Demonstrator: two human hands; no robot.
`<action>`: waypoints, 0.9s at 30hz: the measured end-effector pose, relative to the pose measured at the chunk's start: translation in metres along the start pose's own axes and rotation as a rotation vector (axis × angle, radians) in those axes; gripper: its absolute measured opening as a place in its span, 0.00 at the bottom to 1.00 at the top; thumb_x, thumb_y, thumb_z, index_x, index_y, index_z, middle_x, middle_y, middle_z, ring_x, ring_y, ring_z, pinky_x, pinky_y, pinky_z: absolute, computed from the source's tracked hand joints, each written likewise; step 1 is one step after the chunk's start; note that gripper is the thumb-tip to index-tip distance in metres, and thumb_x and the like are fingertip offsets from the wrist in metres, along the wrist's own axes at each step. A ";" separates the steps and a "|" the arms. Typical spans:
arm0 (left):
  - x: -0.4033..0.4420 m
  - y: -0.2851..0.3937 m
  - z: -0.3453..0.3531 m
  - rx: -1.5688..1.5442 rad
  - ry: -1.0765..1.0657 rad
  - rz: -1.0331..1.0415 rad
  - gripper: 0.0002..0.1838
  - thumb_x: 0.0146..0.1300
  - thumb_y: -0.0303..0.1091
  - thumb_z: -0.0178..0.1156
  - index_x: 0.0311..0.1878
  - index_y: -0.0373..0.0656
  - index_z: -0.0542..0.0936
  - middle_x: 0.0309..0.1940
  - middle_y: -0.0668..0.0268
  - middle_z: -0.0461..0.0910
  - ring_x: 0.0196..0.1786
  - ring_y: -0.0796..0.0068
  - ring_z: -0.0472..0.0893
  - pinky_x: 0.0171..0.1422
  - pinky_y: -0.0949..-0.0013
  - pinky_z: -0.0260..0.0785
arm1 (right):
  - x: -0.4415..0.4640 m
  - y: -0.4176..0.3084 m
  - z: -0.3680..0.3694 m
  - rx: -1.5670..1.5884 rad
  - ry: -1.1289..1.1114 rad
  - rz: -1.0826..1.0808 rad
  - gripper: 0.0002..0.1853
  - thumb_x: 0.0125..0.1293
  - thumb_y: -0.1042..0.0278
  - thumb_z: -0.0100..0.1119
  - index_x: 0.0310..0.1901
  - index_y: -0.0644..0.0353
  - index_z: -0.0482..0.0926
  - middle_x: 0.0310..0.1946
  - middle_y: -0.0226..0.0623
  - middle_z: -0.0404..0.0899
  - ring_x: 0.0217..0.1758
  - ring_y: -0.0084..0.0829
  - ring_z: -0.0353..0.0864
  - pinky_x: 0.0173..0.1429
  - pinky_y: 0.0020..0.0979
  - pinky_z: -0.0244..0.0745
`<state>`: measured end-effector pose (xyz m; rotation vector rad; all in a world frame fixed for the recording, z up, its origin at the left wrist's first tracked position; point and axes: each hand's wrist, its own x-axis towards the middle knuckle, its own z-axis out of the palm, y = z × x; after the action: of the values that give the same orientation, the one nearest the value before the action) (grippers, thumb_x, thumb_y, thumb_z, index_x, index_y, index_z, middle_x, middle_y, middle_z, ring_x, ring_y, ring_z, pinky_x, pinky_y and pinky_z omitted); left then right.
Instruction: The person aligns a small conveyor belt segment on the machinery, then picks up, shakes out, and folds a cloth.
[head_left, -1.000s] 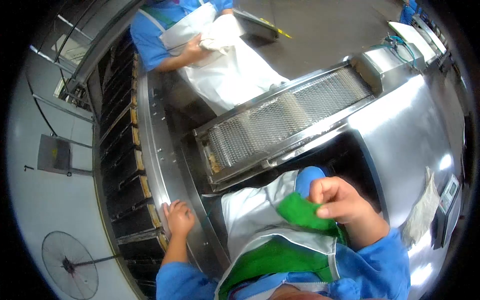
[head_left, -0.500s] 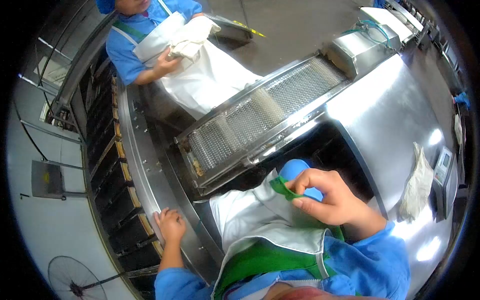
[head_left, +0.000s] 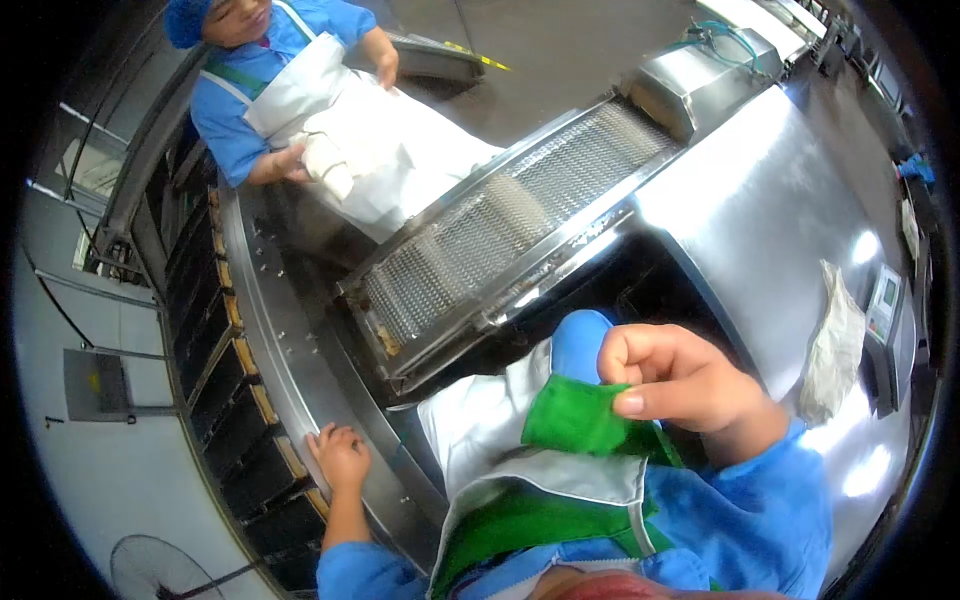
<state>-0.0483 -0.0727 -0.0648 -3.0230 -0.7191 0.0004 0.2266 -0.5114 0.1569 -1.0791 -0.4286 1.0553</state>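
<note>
Between the thumb and fingers of my right hand (head_left: 680,385) is a green cloth strip (head_left: 570,415), held over the lap of my white apron (head_left: 480,410). My left hand (head_left: 340,457) rests on the steel rim (head_left: 300,395) beside the row of dark trays, fingers apart and nothing in them. A mesh conveyor (head_left: 510,225) slopes up to the right in front of me.
Across the conveyor stands a co-worker (head_left: 330,110) holding a white cloth (head_left: 327,165). Dark trays (head_left: 235,400) line the left side. A steel housing (head_left: 770,220) at the right bears a pale cloth (head_left: 833,345) and a scale (head_left: 885,320).
The green strip now hangs flatter and shows more of its face. The co-worker has lowered the white cloth and taken one hand off it. The view has shifted, while my left hand stays on the rim.
</note>
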 end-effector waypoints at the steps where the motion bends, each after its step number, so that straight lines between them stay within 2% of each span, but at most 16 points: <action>1: -0.001 0.000 0.000 -0.003 0.008 -0.004 0.03 0.49 0.32 0.62 0.27 0.49 0.84 0.44 0.68 0.86 0.63 0.59 0.74 0.79 0.39 0.43 | -0.001 -0.003 0.001 0.163 -0.044 0.016 0.08 0.71 0.67 0.61 0.39 0.56 0.72 0.32 0.20 0.71 0.38 0.13 0.67 0.42 0.22 0.63; 3: 0.003 0.000 0.000 -0.003 0.026 0.002 0.03 0.49 0.32 0.62 0.27 0.49 0.84 0.43 0.68 0.86 0.63 0.58 0.75 0.79 0.38 0.44 | -0.001 -0.012 0.010 0.402 -0.074 0.056 0.07 0.72 0.70 0.61 0.40 0.56 0.71 0.29 0.19 0.71 0.35 0.12 0.67 0.39 0.19 0.61; 7: 0.000 -0.002 0.003 -0.010 0.041 0.016 0.02 0.48 0.33 0.63 0.26 0.48 0.84 0.43 0.68 0.86 0.63 0.58 0.75 0.79 0.38 0.44 | -0.001 -0.015 0.011 0.373 -0.117 0.063 0.07 0.73 0.69 0.60 0.42 0.56 0.70 0.25 0.15 0.68 0.30 0.08 0.65 0.35 0.17 0.58; 11: 0.004 0.000 -0.004 0.028 0.016 0.029 0.02 0.49 0.33 0.64 0.27 0.49 0.84 0.44 0.68 0.86 0.64 0.58 0.74 0.79 0.39 0.44 | 0.001 -0.007 0.008 0.466 -0.151 0.041 0.07 0.73 0.70 0.59 0.41 0.55 0.69 0.25 0.14 0.65 0.30 0.07 0.64 0.33 0.17 0.57; 13: -0.002 -0.013 0.006 0.063 0.017 0.041 0.03 0.53 0.34 0.63 0.30 0.50 0.85 0.47 0.69 0.86 0.66 0.59 0.73 0.79 0.40 0.44 | 0.004 -0.001 0.007 0.538 -0.212 -0.027 0.07 0.71 0.72 0.60 0.40 0.58 0.70 0.24 0.19 0.69 0.28 0.11 0.66 0.31 0.19 0.59; 16: 0.008 -0.005 -0.011 0.108 -0.123 0.101 0.05 0.55 0.34 0.63 0.34 0.52 0.85 0.50 0.71 0.85 0.67 0.61 0.73 0.79 0.40 0.45 | 0.005 0.003 0.016 0.535 -0.265 -0.138 0.07 0.68 0.74 0.60 0.38 0.62 0.70 0.24 0.28 0.74 0.25 0.17 0.71 0.27 0.22 0.63; 18: 0.000 -0.019 0.003 0.162 -0.123 0.055 0.06 0.55 0.34 0.62 0.35 0.53 0.86 0.51 0.72 0.85 0.68 0.61 0.73 0.79 0.40 0.46 | -0.002 0.000 0.019 0.576 -0.208 -0.135 0.08 0.71 0.66 0.63 0.39 0.60 0.75 0.22 0.23 0.73 0.25 0.12 0.70 0.27 0.21 0.63; 19: -0.003 -0.021 0.002 0.153 -0.116 0.059 0.06 0.55 0.34 0.62 0.35 0.53 0.85 0.51 0.72 0.85 0.68 0.61 0.73 0.79 0.40 0.46 | -0.005 -0.006 0.017 0.364 -0.122 -0.198 0.09 0.68 0.65 0.64 0.38 0.61 0.76 0.22 0.25 0.75 0.26 0.15 0.73 0.28 0.21 0.66; 21: -0.005 -0.016 0.005 0.133 -0.113 0.082 0.05 0.55 0.34 0.62 0.35 0.53 0.85 0.51 0.72 0.85 0.67 0.61 0.73 0.79 0.40 0.46 | 0.001 0.002 0.014 0.154 -0.010 -0.231 0.10 0.66 0.64 0.65 0.37 0.62 0.78 0.22 0.28 0.77 0.26 0.17 0.75 0.30 0.22 0.69; 22: -0.006 -0.013 0.006 0.122 -0.102 0.091 0.05 0.55 0.34 0.62 0.35 0.53 0.85 0.51 0.72 0.85 0.67 0.61 0.73 0.79 0.40 0.46 | 0.003 0.013 0.025 0.010 0.084 -0.414 0.11 0.64 0.63 0.65 0.37 0.63 0.79 0.23 0.31 0.78 0.27 0.20 0.78 0.31 0.22 0.71; 24: -0.007 -0.009 0.006 0.116 -0.096 0.085 0.05 0.54 0.34 0.62 0.34 0.52 0.85 0.51 0.72 0.85 0.67 0.61 0.73 0.79 0.40 0.45 | 0.000 0.014 0.025 -0.146 0.162 -0.578 0.11 0.62 0.63 0.65 0.36 0.64 0.79 0.24 0.33 0.80 0.29 0.22 0.80 0.33 0.23 0.74; 25: -0.006 -0.006 0.006 0.117 -0.100 0.089 0.05 0.54 0.34 0.62 0.34 0.52 0.85 0.51 0.72 0.85 0.67 0.61 0.73 0.79 0.40 0.45 | -0.006 0.010 0.023 0.071 0.003 -0.394 0.12 0.62 0.63 0.64 0.37 0.64 0.80 0.26 0.34 0.81 0.30 0.23 0.81 0.33 0.25 0.75; 27: 0.005 -0.009 0.007 0.106 -0.112 0.100 0.05 0.54 0.34 0.62 0.34 0.52 0.84 0.51 0.72 0.85 0.67 0.60 0.73 0.79 0.40 0.45 | 0.003 0.007 0.021 0.264 -0.109 -0.279 0.11 0.62 0.63 0.64 0.37 0.64 0.79 0.26 0.34 0.81 0.30 0.23 0.81 0.34 0.25 0.75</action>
<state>-0.0486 -0.0620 -0.0715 -2.9718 -0.5549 0.2052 0.2092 -0.4973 0.1593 -0.7067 -0.4967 0.8957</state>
